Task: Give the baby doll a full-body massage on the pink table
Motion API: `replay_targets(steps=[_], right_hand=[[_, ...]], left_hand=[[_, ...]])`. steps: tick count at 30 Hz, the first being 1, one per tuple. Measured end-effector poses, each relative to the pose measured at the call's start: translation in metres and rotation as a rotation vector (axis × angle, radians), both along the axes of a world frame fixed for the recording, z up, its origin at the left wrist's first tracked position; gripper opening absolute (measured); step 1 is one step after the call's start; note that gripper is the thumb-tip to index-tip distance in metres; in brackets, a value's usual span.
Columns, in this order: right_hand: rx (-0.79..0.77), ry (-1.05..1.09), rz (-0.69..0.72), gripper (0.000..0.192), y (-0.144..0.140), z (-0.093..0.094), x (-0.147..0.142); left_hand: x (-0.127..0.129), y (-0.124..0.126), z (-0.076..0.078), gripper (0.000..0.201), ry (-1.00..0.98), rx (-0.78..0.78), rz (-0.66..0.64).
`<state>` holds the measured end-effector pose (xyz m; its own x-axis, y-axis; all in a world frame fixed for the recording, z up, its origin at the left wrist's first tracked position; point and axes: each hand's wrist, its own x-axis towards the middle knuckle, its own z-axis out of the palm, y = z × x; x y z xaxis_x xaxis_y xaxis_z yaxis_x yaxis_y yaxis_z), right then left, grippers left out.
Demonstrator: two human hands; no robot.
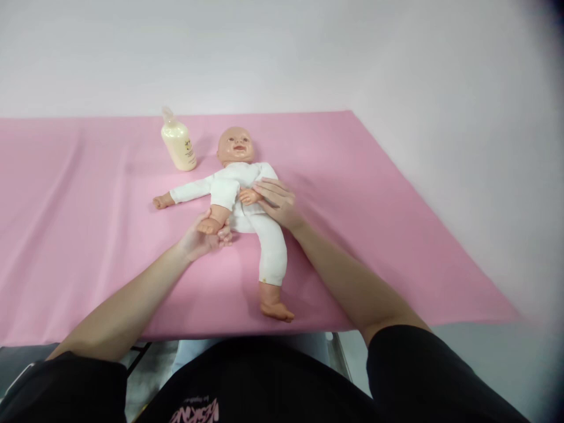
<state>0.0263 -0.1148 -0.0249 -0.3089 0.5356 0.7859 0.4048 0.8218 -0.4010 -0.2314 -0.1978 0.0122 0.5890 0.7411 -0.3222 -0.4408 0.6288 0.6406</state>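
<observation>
Nearest the camera are the person's black top and two bare forearms, reaching out over the edge of a table covered with a pink cloth (66, 235).

A baby doll (247, 200) in a white one-piece suit lies on its back near the middle of that cloth, head away from the person, feet toward them. One leg stretches straight down, its bare foot close to the near edge of the table. The other leg is bent up at the knee, and here the left hand (200, 238) comes in: it cups the raised foot from beneath, fingers curled loosely round it, which seems to be what keeps that leg lifted off the cloth.

A little farther in, the right hand (277, 202) lies across the doll's belly and hip, fingers extended and fairly flat, the fingertips meeting the doll's own small hand (a steadying press rather than a grasp, as far as can be judged). It likely holds the body in place while the leg is raised.

The doll's other arm lies straight out to the side on the cloth. Beyond it, just beside the head, stands a cream-coloured pump bottle (178, 144), upright and untouched, well apart from both hands.
</observation>
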Motion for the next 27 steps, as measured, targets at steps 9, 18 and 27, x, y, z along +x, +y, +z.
replay_targets(steps=[9, 18, 27], right_hand=[[-0.147, 0.609, -0.139, 0.06, 0.027, -0.003, 0.024], [-0.579, 1.153, -0.168, 0.07, 0.079, -0.059, 0.069], [-0.532, 1.007, -0.114, 0.079, 0.077, -0.059, 0.058]], left_hand=[[-0.012, -0.007, -0.007, 0.055, -0.012, 0.422, -0.833], [-0.007, -0.013, 0.01, 0.042, 0.117, 0.413, -1.236], [-0.015, -0.005, -0.015, 0.049, -0.163, 0.351, -1.068]])
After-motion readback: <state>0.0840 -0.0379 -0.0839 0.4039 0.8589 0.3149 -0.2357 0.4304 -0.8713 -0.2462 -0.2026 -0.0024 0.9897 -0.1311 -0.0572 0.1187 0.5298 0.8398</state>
